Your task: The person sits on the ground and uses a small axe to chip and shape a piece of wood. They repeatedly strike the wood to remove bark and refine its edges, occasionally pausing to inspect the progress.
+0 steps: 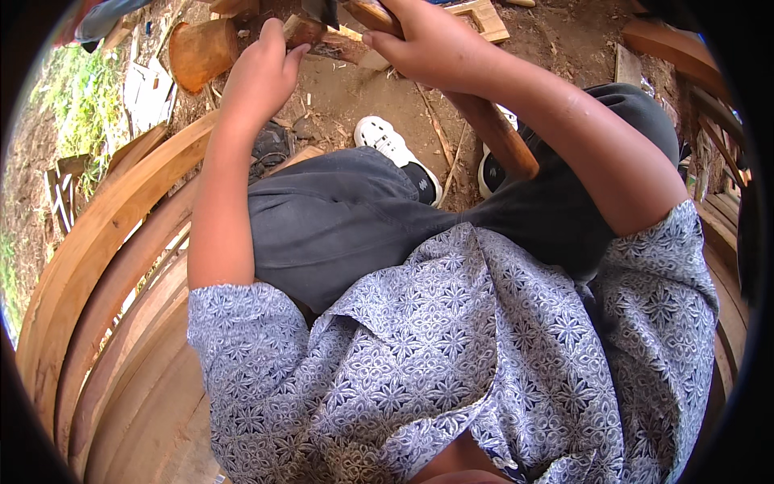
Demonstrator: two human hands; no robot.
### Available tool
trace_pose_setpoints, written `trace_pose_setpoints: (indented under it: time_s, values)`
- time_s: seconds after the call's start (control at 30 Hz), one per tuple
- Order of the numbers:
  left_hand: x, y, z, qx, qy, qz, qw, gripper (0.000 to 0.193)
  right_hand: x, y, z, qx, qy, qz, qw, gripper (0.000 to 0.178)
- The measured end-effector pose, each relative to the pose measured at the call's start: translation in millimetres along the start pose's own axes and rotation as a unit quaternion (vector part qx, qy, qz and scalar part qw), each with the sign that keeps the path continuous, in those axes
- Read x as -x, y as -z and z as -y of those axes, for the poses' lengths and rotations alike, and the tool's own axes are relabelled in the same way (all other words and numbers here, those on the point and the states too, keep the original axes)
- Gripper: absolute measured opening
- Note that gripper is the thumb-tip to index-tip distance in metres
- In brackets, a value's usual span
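My right hand (427, 48) is wrapped round the thick wooden handle (492, 133) of an axe-like tool, whose lower end slants down between my knees. A dark metal head (321, 11) shows at the top edge, beside the handle's upper end; its full shape is cut off. My left hand (264, 68) is closed at the end of a rough piece of wood (304, 30), thumb sticking out; most of its fingers are hidden behind the hand. The metal head is close above this wood.
An orange-brown pot-like vessel (201, 55) lies tipped beside my left hand. Curved wooden planks (121, 189) surround me at the left, more at the right (677, 60). My white shoe (385, 141) stands on bare dirt with scattered wood scraps. A pale wooden piece (484, 20) lies at the top.
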State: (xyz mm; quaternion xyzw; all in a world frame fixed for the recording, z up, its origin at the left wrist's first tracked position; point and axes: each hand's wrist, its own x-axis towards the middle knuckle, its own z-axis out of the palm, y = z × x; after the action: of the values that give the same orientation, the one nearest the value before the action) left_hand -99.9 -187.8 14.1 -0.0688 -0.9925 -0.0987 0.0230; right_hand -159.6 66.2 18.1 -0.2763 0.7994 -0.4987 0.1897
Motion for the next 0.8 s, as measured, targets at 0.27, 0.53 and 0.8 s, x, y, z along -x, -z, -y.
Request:
trace_pose_setpoints:
  time_s: [0.27, 0.53, 0.8]
  values:
    - [-3, 3, -7, -0.010, 0.048, 0.046, 0.998, 0.037, 11, 8, 30, -0.038, 0.016, -0.074, 0.996, 0.034]
    - [-1, 8, -9, 0.003, 0.067, 0.039, 0.997, 0.036, 7, 17, 44, -0.075, 0.054, -0.082, 0.992, 0.036]
    - [0, 4, 2, -0.012, 0.045, 0.026, 0.999, 0.037, -8, 9, 19, -0.029, 0.068, -0.045, 0.996, 0.035]
